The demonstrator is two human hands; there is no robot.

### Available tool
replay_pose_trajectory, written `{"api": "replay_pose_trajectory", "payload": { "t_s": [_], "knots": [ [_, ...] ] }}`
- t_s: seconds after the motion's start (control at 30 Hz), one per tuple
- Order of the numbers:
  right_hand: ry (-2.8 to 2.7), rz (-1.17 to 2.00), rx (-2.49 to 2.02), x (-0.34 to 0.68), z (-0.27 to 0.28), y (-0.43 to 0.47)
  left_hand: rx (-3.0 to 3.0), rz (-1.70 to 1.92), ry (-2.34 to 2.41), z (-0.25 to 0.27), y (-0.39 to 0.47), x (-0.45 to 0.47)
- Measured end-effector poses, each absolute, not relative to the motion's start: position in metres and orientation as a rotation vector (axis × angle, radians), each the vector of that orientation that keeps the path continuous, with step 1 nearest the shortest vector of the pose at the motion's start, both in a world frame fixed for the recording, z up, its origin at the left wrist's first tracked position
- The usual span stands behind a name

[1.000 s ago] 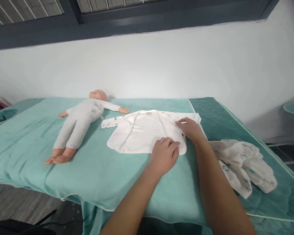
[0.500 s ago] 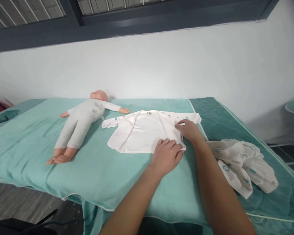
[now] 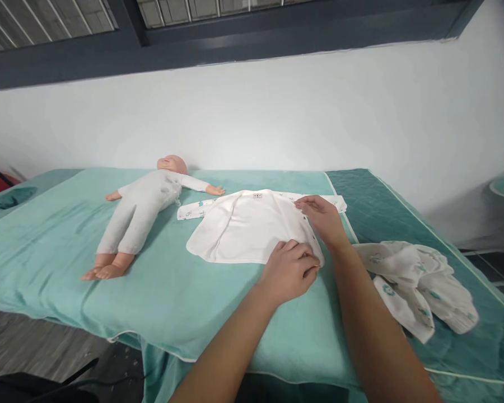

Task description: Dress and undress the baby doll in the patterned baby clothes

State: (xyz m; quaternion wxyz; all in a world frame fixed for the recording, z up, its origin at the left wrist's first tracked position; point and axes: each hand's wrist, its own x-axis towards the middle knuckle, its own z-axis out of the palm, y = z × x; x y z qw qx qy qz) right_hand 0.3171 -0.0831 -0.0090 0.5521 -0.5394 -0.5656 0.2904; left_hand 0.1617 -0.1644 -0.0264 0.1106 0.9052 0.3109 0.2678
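Observation:
A white baby shirt (image 3: 252,235) lies spread flat with its front open, its patterned sleeves stretched out to both sides. My left hand (image 3: 292,271) is closed at the lower right corner of the shirt, pinching the hem between thumb and fingers. Farther up, my right hand (image 3: 321,219) rests over the shirt's right side near the sleeve, fingers stretched out and no cloth gripped. To the left a baby doll (image 3: 140,201) in a white bodysuit lies on its back, one hand close to the left sleeve.
A crumpled white patterned baby garment (image 3: 420,280) lies at the right, beside my right forearm. Everything rests on a bed with a green cover (image 3: 185,313). Behind it stands a white wall (image 3: 252,117) under a dark window frame (image 3: 243,42).
My right hand has shifted slightly up and left, off the shirt's side edge. The lower right corner under my left hand has moved a little outward and down.

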Motion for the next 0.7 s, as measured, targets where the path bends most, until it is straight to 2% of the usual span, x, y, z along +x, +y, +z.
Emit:
{"api": "replay_pose_trajectory", "payload": {
  "t_s": [0.17,0.37,0.57,0.7],
  "knots": [
    [-1.724,0.59,-1.293,0.301,-0.017,-0.084,2.684,0.826,0.856,-0.029,-0.163,0.163],
    [-2.226,0.269,-1.452,0.289,-0.046,-0.074,2.381,0.973,0.977,-0.03,-0.167,0.161],
    [-2.294,0.138,-1.583,0.289,-0.059,-0.075,1.823,1.019,1.151,-0.019,-0.189,0.132],
    [-2.208,0.181,-1.617,0.26,-0.034,-0.084,1.561,1.054,1.142,0.003,-0.194,0.07]
  ]
}}
